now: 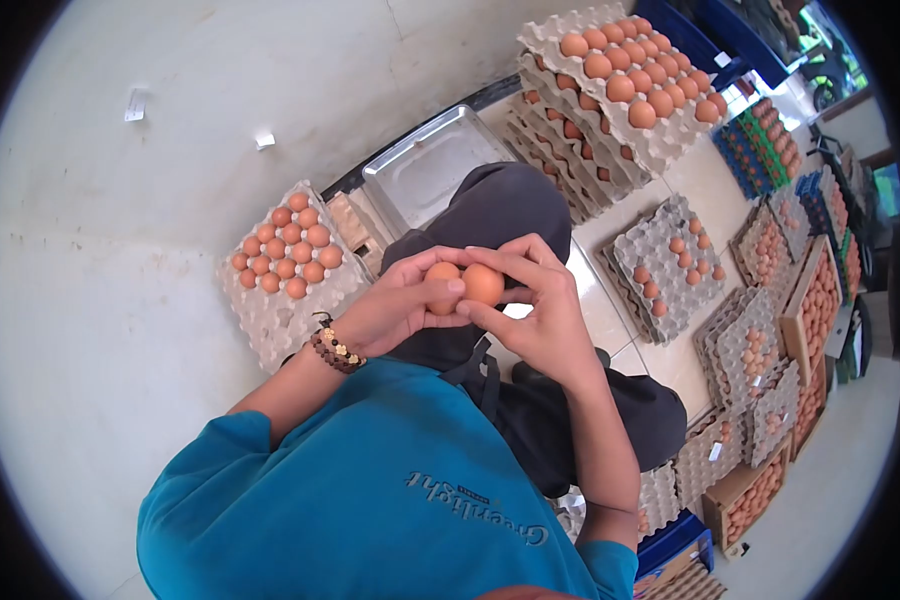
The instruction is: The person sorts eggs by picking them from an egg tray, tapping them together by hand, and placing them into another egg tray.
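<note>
Two brown eggs are held close together above my lap. My left hand [400,300], with a beaded bracelet on its wrist, is closed round the left egg [442,287], its thumb across the front. The right egg [483,286] sits between the thumb and fingers of my right hand [540,310]. Beyond my left wrist, a grey egg tray [252,328] bears several brown eggs [301,252].
A metal tray [435,165] lies by the wall beyond my knees. Tall stacks of egg trays [610,150] stand at the upper right. Partly filled trays [660,265], wooden crates [795,330] and blue crates [745,160] line the right side.
</note>
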### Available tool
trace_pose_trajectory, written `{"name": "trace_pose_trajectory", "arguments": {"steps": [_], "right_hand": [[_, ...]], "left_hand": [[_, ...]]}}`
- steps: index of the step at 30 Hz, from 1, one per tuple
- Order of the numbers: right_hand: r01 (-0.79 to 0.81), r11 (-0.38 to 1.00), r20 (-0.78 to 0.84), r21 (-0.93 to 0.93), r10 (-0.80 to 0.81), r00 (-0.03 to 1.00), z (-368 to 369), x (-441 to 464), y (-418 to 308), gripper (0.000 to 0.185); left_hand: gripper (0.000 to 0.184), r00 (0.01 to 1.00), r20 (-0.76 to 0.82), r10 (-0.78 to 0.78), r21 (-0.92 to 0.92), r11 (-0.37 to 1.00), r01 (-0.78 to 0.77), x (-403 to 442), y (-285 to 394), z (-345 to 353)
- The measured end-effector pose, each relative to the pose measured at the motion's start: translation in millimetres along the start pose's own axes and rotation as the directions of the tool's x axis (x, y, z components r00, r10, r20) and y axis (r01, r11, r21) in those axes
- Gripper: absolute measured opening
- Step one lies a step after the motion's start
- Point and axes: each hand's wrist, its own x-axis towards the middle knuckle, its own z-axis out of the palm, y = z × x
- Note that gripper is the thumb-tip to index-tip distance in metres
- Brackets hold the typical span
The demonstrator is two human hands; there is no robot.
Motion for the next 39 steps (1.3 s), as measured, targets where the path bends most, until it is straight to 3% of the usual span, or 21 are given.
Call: {"name": "trace_pose_trajectory", "arguments": {"steps": [3, 8, 11, 13, 15, 16, 17, 19, 22, 25, 28, 31, 34, 37, 39], "right_hand": [[-0.014, 0.999, -0.041, -0.04, 0.012, 0.999, 8, -2, -2, 0.045], [-0.036, 0.999, 0.075, 0.003, 0.036, 0.997, 19, -3, 4, 0.051], [-0.102, 0.987, 0.158, 0.122, 0.083, 0.984, 27, -1, 9, 0.061], [-0.189, 0.947, 0.215, 0.258, 0.134, 0.967, 27, -1, 9, 0.064], [-0.204, 0.939, 0.178, 0.278, 0.158, 0.971, 22, 3, 10, 0.061], [-0.211, 0.934, 0.156, 0.288, 0.172, 0.973, 19, 4, 12, 0.06], [-0.166, 0.939, 0.105, 0.301, 0.14, 0.985, 16, 4, 18, 0.046], [-0.132, 0.926, 0.011, 0.354, 0.137, 0.991, 4, 8, 26, 0.033], [-0.088, 0.943, -0.187, 0.32, 0.154, 0.97, -14, 14, 33, 0.032], [-0.068, 0.9, -0.301, 0.43, 0.213, 0.93, -31, 17, 44, 0.033], [-0.041, 0.889, -0.383, 0.456, 0.238, 0.893, -42, 19, 53, 0.033], [-0.036, 0.901, -0.435, 0.433, 0.243, 0.867, -52, 19, 63, 0.034], [-0.035, 0.872, -0.423, 0.488, 0.272, 0.865, -59, 18, 64, 0.039], [-0.037, 0.85, -0.415, 0.525, 0.294, 0.861, -69, 14, 63, 0.044], [0.001, 0.831, -0.423, 0.556, 0.283, 0.861, -82, 10, 65, 0.045]], "left_hand": [[0.047, 0.999, -0.035, -0.032, 0.088, 0.996, 0.035, -4, -4, -6], [0.043, 0.996, -0.093, -0.006, 0.233, 0.972, 0.027, -11, -12, -15], [0.04, 0.999, -0.034, -0.006, 0.235, 0.972, 0.014, -23, -13, -31], [0.038, 0.994, -0.103, 0.026, 0.148, 0.989, -0.011, -38, -17, -46], [0.038, 0.976, -0.197, 0.094, 0.091, 0.993, -0.078, -63, -16, -76], [0.037, 0.919, -0.358, 0.162, 0.064, 0.987, -0.149, -74, -19, -95], [0.036, 0.833, -0.509, 0.216, 0.049, 0.974, -0.222, -86, -24, -119], [0.038, 0.654, -0.678, 0.337, 0.232, 0.942, -0.245, -114, -35, -174], [0.039, 0.408, -0.785, 0.467, 0.503, 0.864, -0.021, -139, -58, -233], [0.038, 0.381, -0.495, 0.781, 0.858, 0.507, 0.077, -139, -91, -274], [0.034, 0.356, -0.612, 0.706, 0.791, 0.544, 0.281, -132, -98, -257], [0.028, 0.362, -0.52, 0.774, 0.845, 0.403, 0.353, -134, -106, -264], [0.024, 0.265, -0.381, 0.886, 0.896, 0.282, 0.344, -139, -108, -275], [0.022, 0.007, -0.698, 0.716, 0.699, 0.679, 0.227, -144, -119, -325], [0.023, 0.025, -0.874, 0.485, 0.48, 0.872, -0.094, -154, -117, -356]]}}
